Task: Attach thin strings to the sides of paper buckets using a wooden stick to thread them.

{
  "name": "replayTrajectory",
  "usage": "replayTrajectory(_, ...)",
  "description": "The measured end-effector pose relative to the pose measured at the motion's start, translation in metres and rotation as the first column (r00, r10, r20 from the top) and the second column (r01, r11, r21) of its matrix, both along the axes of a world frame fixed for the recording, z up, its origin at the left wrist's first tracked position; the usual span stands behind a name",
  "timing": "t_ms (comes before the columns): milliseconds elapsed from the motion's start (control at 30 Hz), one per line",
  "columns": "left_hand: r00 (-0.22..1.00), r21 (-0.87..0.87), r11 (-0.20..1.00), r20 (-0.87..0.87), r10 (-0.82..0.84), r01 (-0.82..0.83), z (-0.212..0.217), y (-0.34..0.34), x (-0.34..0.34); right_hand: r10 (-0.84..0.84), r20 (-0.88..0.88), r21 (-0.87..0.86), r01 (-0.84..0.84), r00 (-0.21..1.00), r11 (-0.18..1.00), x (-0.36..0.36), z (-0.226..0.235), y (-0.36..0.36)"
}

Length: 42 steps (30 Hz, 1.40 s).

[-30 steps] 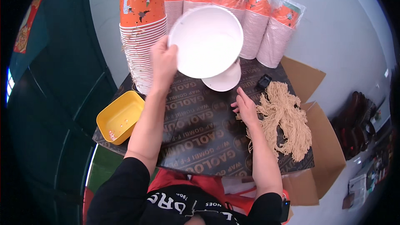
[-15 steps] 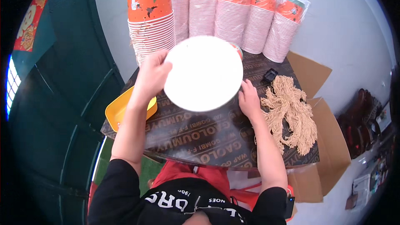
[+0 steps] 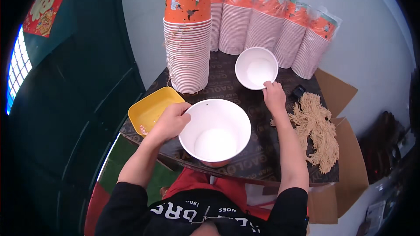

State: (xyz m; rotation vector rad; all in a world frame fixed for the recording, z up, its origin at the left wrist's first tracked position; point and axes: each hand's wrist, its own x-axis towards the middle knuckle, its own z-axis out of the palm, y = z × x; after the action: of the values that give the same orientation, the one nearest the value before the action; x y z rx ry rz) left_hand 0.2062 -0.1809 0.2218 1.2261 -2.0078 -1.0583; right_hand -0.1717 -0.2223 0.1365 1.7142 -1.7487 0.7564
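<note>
Near the table's front edge, my left hand (image 3: 172,123) is closed on the rim of a white-lined paper bucket (image 3: 214,143), its open mouth facing up and toward me. A small dark hole shows near the bucket's far rim. Farther back and to the right, my right hand (image 3: 274,98) pinches the near rim of a second paper bucket (image 3: 253,66), tilted so its white inside shows. A tall stack of orange-printed paper buckets (image 3: 187,54) stands behind the left one, with bits of tan string hanging down its side.
Several plastic-wrapped bucket stacks (image 3: 238,28) line the wall. On the left sits a yellow tray (image 3: 151,109) with small pale bits inside. To the right lie a bundle of tan strings (image 3: 316,129) and a small black object (image 3: 298,91). An open cardboard box (image 3: 350,161) stands beyond the table's edge.
The bucket in my left hand has come down and nearer me, uncovering the second bucket behind. My right hand has moved farther back and grips the second bucket's rim.
</note>
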Motion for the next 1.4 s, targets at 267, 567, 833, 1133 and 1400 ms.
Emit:
replayTrajectory(267, 0.996, 0.091, 0.996, -0.086, 0.019, -0.011, -0.006, -0.007, -0.001, 0.161, 0.337, -0.071, -0.145, 0.928, 0.987, 0.008, 0.028, 0.027)
replayTrajectory(567, 0.994, 0.064, 0.997, -0.100, 0.047, -0.041, -0.005, -0.025, -0.020, 0.012, 0.430, 0.029, -0.027, 0.903, 0.999, -0.001, 0.027, 0.050)
replayTrajectory(833, 0.973, -0.597, 0.772, -0.200, 0.117, -0.216, -0.020, -0.015, -0.018, 0.131, 0.734, -0.046, -0.143, 0.667, 0.989, -0.021, 0.016, 0.061)
replayTrajectory(1133, 0.960, -0.796, 0.576, -0.273, -0.069, -0.185, -0.033, 0.026, -0.001, 0.115, 0.478, 0.091, -0.179, 0.871, 0.980, -0.015, 0.030, 0.187)
replayTrajectory(1400, 0.940, -0.726, 0.666, -0.323, -0.109, -0.172, -0.053, 0.044, 0.004, 0.080, 0.433, 0.246, -0.203, 0.898, 0.948, -0.003, -0.005, 0.254)
